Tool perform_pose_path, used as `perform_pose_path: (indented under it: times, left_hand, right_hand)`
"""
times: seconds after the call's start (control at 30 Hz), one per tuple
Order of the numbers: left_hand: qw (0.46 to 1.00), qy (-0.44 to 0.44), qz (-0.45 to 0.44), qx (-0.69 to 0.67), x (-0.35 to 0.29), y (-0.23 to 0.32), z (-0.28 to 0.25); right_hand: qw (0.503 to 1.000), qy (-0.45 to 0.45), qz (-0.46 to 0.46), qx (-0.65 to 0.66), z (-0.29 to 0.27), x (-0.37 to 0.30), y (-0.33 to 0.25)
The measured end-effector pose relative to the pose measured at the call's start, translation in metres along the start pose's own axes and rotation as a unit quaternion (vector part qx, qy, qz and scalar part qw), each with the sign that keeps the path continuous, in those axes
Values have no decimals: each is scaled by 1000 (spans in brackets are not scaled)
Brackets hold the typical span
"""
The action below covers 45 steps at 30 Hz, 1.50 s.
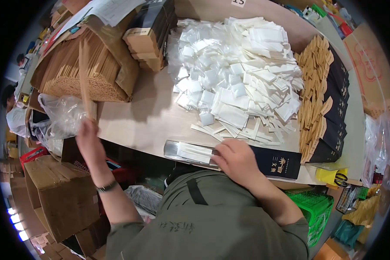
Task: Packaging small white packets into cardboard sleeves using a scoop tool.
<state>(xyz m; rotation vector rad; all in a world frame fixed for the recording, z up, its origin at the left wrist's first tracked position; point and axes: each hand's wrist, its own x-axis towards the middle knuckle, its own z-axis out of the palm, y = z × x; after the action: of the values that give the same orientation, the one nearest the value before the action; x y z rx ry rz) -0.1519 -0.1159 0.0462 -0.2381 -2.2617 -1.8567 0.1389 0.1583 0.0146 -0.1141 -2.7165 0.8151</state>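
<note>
My left hand is closed around the lower end of a pair of long wooden chopsticks, blurred by motion and pointing up past a thick stack of chopsticks in brown wrapping. At the table's front edge lies a shallow metal trough with narrow white paper packets in it. My right hand bends its fingers over the right end of these packets, thumb and forefinger closed there. From beneath that hand a flat black printed paper sleeve reaches rightward; its near end is hidden.
Beyond the trough spreads a big heap of white packets. Black sleeves with brown ends line the right side. More dark sleeves are stacked at the back left. Cardboard boxes stand left below the table; a green crate is at lower right.
</note>
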Motion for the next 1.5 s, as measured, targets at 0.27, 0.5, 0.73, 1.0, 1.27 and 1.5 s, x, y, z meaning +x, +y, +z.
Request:
perform_pose_path:
  times: [0.27, 0.5, 0.73, 1.0, 1.27, 1.5]
  left_hand:
    - [859, -473, -78, 179, -55, -19, 0]
    - [861, -498, 27, 98, -142, 10, 94]
    - [910, -370, -80, 171, -152, 8, 108]
    - [820, -410, 315, 246, -151, 48, 101]
    - [810, -498, 4, 311, -122, 36, 99]
    - [640, -767, 39, -20, -196, 62, 141]
  right_hand:
    - [996, -79, -39, -18, -18, -24, 9]
    - [997, -67, -40, -17, -1, -20, 7]
    - [996, -57, -5, -65, -7, -21, 2]
    - [998, -40, -44, -36, -29, -17, -1]
    - [966, 87, 157, -187, -173, -29, 96]
    - [986, -107, 90, 96, -28, -56, 66]
